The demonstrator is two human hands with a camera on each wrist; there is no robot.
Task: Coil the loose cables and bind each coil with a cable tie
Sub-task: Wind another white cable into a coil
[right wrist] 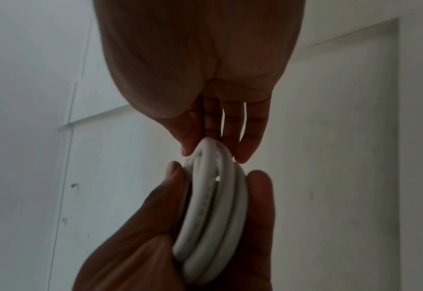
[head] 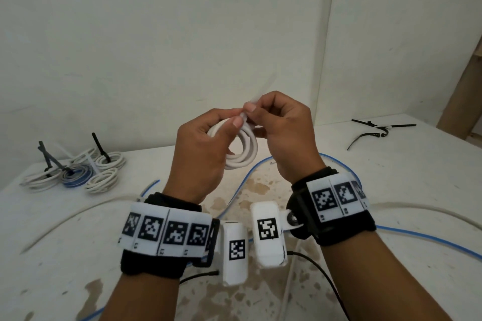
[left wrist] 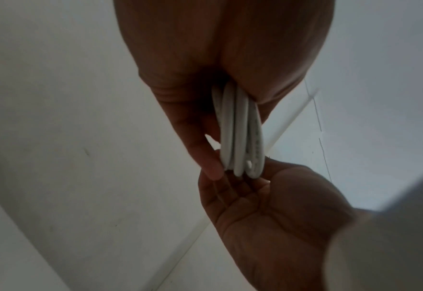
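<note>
The person holds a white cable coil (head: 241, 148) in the air above the middle of the white table (head: 391, 177), both hands raised in front of the wall. The left hand (head: 200, 154) grips the coil's left side, thumb over the front of the loops and fingers curled behind them; the left wrist view shows three or four loops pressed together edge-on between the thumb and the fingers (left wrist: 210, 163). The right hand (head: 284, 133) meets the coil at its top, at about 1 o'clock on the ring, and its thumb and forefinger pinch a thin white strip (head: 251, 105) that sticks up past the knuckles. This is probably a white cable tie, though against the pale wall its outline is faint. In the right wrist view the right fingertips (right wrist: 245, 155) touch the upper edge of the coil (right wrist: 212, 206), with the left hand wrapped round the lower part.

On the table, at about 9 o'clock from the hands, lies a cluster of bound coils (head: 78, 173): several white ones and one blue-and-grey one, with black tie tails standing up from them. At about 2 o'clock, near the far right edge, lie loose black cable ties (head: 378, 130). A loose blue cable (head: 417, 237) runs beneath the hands and off to the right, and a loose white cable (head: 65, 224) curves across the near side of the table.
</note>
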